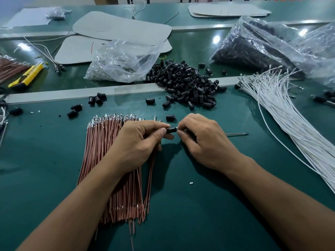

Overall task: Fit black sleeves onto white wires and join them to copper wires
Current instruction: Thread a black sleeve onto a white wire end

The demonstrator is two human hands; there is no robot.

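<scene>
Left hand [137, 142] pinching a small black plastic sleeve [171, 130], right hand [204, 142] gripping its other end, thin copper-coloured wire [237, 134] trailing rightward from that hand, both above a green worktable [36, 160], heap of loose black sleeves [188, 82] beyond.

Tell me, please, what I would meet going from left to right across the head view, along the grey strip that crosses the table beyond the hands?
In order: yellow utility knife → clear plastic bag → pile of black sleeves → bundle of white wires.
</scene>
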